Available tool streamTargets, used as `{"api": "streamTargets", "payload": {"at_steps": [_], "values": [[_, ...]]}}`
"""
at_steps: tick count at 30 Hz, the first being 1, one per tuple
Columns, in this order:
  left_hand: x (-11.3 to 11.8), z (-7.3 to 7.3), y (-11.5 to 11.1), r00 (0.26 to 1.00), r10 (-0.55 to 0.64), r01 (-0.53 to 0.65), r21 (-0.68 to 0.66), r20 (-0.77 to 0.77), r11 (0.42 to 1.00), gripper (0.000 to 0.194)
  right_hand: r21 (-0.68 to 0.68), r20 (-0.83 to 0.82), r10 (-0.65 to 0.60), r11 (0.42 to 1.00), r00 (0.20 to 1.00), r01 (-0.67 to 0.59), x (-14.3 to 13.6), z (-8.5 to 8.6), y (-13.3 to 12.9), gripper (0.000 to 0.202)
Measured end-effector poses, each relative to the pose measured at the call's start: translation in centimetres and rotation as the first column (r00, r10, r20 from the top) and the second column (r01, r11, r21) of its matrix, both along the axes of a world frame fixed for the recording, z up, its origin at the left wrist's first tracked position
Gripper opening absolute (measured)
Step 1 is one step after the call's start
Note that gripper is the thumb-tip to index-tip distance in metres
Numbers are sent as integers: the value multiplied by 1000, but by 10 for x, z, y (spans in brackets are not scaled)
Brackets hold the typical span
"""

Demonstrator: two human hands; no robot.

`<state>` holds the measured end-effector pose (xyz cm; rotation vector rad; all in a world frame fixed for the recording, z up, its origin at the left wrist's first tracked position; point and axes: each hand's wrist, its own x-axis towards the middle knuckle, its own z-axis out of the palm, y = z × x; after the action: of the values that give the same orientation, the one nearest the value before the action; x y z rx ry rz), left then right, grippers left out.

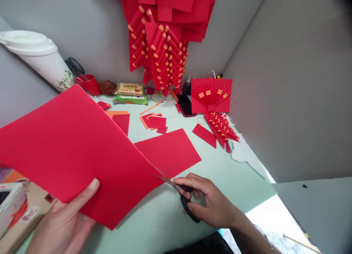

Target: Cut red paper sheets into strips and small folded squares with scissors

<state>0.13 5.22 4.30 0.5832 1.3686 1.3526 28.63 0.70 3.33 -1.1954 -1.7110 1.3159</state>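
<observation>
My left hand grips a large sheet of red paper by its near edge, thumb on top and fingers beneath. The sheet is raised and tilted above the table. In my right hand is a pair of scissors with black handles, fingers in the loops. Their blades are parted at the right corner of the sheet, one seeming to lie over the paper. Beyond the blades, another red sheet lies flat on the table, partly hidden behind the raised one. Small red and orange paper pieces lie farther back.
Red paper firecracker ornaments hang on the back partition. A red fan card leans beside a phone, with a firecracker card in front. At left are a white lidded cup, a red cup and snack packets.
</observation>
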Motion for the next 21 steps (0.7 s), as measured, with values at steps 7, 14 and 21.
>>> {"api": "streamTargets", "payload": {"at_steps": [7, 14, 21], "values": [[1, 4, 0, 1000, 2, -1, -36, 24, 999, 83, 8, 0, -3, 1000, 1000, 3, -1, 0, 0, 65], [3, 5, -2, 1000, 1, -1, -18, 3, 1000, 81, 17, -10, -4, 1000, 1000, 4, -1, 4, 0, 63], [1, 5, -2, 1000, -7, 7, -4, 15, 1000, 74, 11, -5, -4, 1000, 1000, 4, 0, 3, 0, 62]]}}
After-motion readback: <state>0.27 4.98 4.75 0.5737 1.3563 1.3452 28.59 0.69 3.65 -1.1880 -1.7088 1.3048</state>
